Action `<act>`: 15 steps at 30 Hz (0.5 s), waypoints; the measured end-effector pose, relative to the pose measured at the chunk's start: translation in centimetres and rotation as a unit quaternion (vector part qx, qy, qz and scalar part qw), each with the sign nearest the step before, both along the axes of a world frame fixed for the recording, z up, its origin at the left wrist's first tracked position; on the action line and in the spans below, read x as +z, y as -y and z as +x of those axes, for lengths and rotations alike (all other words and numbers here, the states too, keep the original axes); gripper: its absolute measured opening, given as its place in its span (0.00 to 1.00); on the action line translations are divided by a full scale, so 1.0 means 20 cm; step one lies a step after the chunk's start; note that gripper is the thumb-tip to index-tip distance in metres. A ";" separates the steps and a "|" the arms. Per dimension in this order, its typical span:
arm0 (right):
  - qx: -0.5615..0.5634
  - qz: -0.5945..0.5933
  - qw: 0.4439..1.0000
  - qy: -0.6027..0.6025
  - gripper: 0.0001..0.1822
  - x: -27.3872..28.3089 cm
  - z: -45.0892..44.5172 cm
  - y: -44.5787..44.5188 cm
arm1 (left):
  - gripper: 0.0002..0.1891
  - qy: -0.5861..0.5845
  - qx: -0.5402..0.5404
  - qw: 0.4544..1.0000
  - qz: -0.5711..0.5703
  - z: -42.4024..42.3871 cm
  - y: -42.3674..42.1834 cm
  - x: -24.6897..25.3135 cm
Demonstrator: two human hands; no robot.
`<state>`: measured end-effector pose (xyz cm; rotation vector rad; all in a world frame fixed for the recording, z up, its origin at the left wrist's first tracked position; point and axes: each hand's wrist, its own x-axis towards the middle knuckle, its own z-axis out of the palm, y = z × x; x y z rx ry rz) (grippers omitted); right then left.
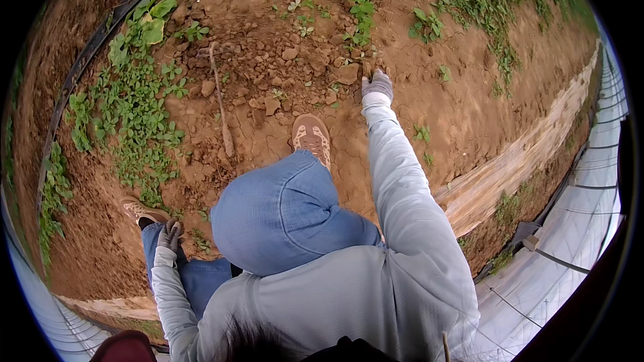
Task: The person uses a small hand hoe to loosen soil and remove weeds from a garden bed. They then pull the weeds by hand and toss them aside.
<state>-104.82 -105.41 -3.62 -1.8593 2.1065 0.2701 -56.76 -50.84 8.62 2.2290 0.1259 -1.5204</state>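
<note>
My right hand, in a grey glove with soil-brown fingertips, reaches down to the dirt at the end of an outstretched arm. Its fingers touch the ground beside a flat clod, just below a small leafy weed; whether they grip anything is hidden. On my lower left leg, near the shoe, rests my gloved left hand, its fingers bent and no object visible in it. A hand hoe with a wooden handle lies on the soil left of my forward shoe, its head among loosened clods.
Low green weeds grow thickly at left, along a black hose or edging strip. More weeds spread at upper right. A pale plastic strip runs along the right, beside a translucent greenhouse wall.
</note>
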 end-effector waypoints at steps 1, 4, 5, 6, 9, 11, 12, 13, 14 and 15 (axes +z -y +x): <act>-0.025 -0.068 0.996 0.043 0.26 -0.08 -0.05 0.00 | 0.25 -0.003 -0.009 1.000 0.008 -0.01 0.00 0.00; -0.105 -0.125 0.975 0.153 0.27 -0.05 -0.08 0.06 | 0.23 -0.020 0.004 0.998 0.053 -0.07 0.10 0.02; -0.109 -0.129 0.967 0.188 0.27 -0.05 -0.06 0.11 | 0.22 -0.015 0.012 0.999 0.032 -0.07 0.08 -0.03; -0.118 -0.134 0.958 0.223 0.28 -0.05 -0.05 0.15 | 0.22 -0.011 0.016 1.000 0.011 -0.09 0.10 -0.07; -0.042 -0.135 0.961 0.240 0.25 0.03 0.14 0.28 | 0.21 -0.006 0.020 1.000 -0.020 -0.17 0.21 -0.12; 0.035 -0.100 0.959 0.264 0.24 0.04 0.33 0.38 | 0.21 -0.012 -0.035 0.997 -0.068 -0.23 0.33 -0.14; 0.091 -0.099 0.949 0.286 0.23 -0.01 0.44 0.44 | 0.21 -0.034 0.061 0.995 -0.069 -0.27 0.37 -0.17; 0.158 -0.105 0.952 0.243 0.20 0.04 0.58 0.48 | 0.21 -0.030 0.014 0.996 -0.080 -0.33 0.41 -0.15; 0.185 -0.123 0.947 0.232 0.18 0.02 0.67 0.53 | 0.22 -0.029 -0.040 0.995 -0.092 -0.38 0.47 -0.14; 0.195 -0.110 0.951 0.212 0.21 0.00 0.75 0.58 | 0.22 -0.028 -0.092 0.990 -0.103 -0.42 0.52 -0.14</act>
